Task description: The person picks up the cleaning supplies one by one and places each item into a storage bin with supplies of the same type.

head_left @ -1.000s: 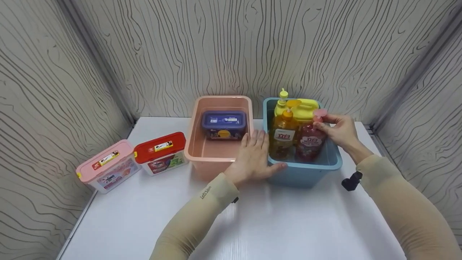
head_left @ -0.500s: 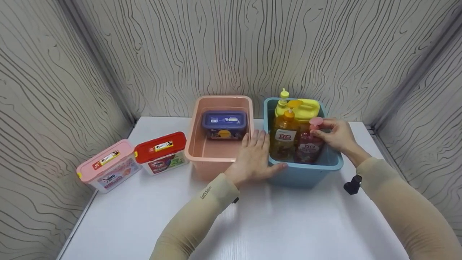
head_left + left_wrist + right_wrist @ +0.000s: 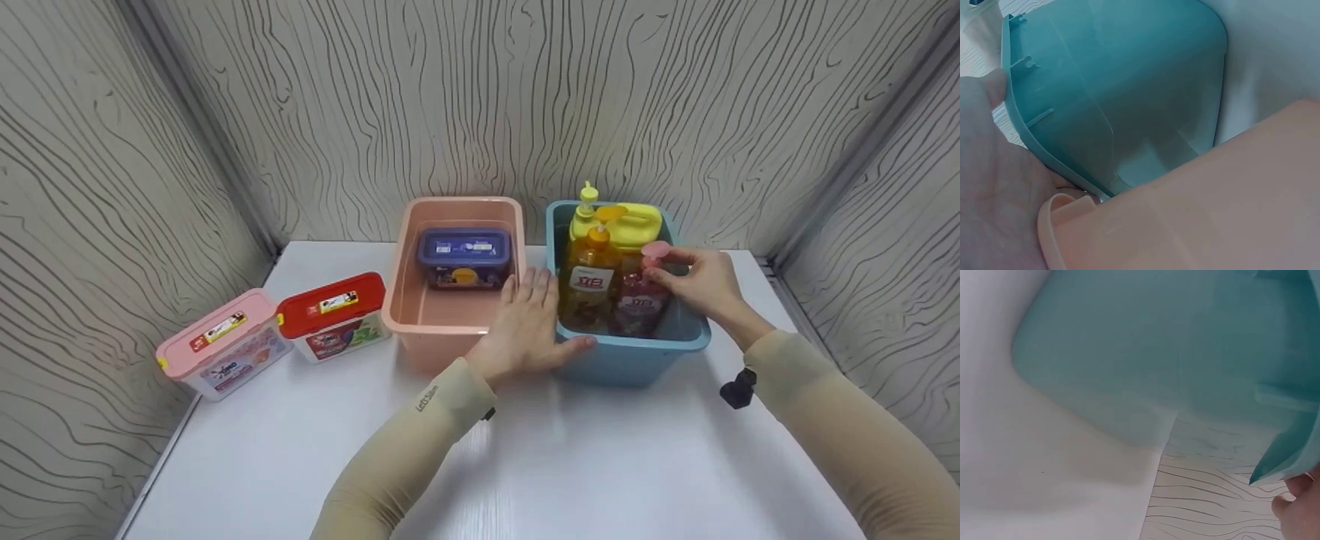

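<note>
My right hand (image 3: 701,281) pinches the pink pump top (image 3: 655,250) of a red dish soap bottle (image 3: 640,304), which stands inside the blue bin (image 3: 622,367). Beside it in that bin are an amber pump bottle (image 3: 590,289) and, behind, a yellow jug with a pump (image 3: 637,227). My left hand (image 3: 523,322) lies flat with straight fingers across the neighbouring rims of the pink bin (image 3: 442,349) and the blue bin. In the left wrist view the palm (image 3: 999,197) rests along both rims. The right wrist view shows mostly the blue bin's outer wall (image 3: 1129,354), with fingertips at the edge.
A dark blue lidded tub (image 3: 465,259) sits in the pink bin. To its left on the white table (image 3: 600,457) stand a red-lidded box (image 3: 334,319) and a pink-lidded box (image 3: 225,345). Wood-patterned panels (image 3: 480,97) close off the back and sides.
My right hand has lowered the red bottle deeper into the blue bin and slightly left, toward the amber bottle. The left hand stays in place.
</note>
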`<state>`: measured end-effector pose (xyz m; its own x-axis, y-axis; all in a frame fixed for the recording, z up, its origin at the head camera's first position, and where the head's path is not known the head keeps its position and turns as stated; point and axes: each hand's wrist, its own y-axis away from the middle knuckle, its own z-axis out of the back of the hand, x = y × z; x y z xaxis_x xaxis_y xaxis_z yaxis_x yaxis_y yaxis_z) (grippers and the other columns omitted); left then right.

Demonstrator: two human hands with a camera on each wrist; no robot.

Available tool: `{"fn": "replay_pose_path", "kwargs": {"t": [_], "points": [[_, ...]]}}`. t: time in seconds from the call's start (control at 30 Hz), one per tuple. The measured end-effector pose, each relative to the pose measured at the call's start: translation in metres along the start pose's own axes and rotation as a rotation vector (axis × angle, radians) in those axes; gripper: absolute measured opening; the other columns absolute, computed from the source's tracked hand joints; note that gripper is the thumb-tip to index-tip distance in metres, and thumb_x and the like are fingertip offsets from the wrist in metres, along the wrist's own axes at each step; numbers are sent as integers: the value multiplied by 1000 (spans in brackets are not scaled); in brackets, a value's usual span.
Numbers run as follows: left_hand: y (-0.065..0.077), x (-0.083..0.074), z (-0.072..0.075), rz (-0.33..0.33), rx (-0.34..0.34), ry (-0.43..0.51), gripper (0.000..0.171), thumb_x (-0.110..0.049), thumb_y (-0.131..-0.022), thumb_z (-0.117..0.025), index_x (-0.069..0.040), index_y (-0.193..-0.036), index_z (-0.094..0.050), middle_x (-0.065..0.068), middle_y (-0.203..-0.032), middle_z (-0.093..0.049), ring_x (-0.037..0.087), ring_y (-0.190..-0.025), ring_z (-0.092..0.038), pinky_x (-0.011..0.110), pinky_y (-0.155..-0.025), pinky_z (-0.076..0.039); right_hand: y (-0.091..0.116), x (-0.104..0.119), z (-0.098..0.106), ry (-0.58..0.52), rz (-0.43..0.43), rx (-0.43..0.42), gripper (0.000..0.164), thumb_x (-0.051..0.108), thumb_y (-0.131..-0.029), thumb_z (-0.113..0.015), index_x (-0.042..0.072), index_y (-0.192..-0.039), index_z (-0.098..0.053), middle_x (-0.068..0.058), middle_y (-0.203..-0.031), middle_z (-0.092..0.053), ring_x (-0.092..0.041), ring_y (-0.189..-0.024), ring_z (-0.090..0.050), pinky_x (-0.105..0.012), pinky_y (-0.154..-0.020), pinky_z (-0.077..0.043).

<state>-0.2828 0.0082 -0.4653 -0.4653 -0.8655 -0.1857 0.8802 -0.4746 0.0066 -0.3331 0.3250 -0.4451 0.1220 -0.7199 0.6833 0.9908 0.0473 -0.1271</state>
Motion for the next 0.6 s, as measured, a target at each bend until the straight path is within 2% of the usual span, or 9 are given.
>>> {"fn": "replay_pose_path", "kwargs": {"t": [0.13, 0.3, 0.43, 0.6], "points": [[-1, -1, -1, 2, -4, -10, 122, -93, -99, -37, -7, -181, -12, 13, -192, -10, 34, -180, -7, 56, -147, -7, 7, 5, 5, 52, 22, 10, 60, 32, -105, -82, -2, -152, -66, -30, -154, -67, -52, -143, -60, -74, -125, -46], [-1, 0, -2, -4, -16, -18, 121, -93, -100, -36, -6, -181, -13, 14, -192, -11, 34, -180, -9, 56, -147, -9, 16, 10, 12, 114, 49, 5, 56, 30, -107, -78, -3, -151, -67, -31, -153, -68, -54, -144, -61, -78, -125, -43], [-1, 1, -3, -5, -17, -4, 122, -93, -99, -36, -6, -181, -13, 14, -192, -10, 34, -180, -10, 55, -147, -11, 24, 16, 14, 131, 65, -2, 50, 29, -108, -76, -1, -148, -70, -29, -149, -71, -54, -141, -64, -76, -119, -50], [1, 2, 0, -14, -13, 34, 123, -93, -98, -40, -5, -180, -14, 15, -191, -12, 35, -180, -11, 55, -147, -12, 32, 23, 16, 153, 80, 3, 45, 30, -110, -74, 1, -144, -74, -27, -141, -77, -50, -124, -75, -67, -103, -64]]}}
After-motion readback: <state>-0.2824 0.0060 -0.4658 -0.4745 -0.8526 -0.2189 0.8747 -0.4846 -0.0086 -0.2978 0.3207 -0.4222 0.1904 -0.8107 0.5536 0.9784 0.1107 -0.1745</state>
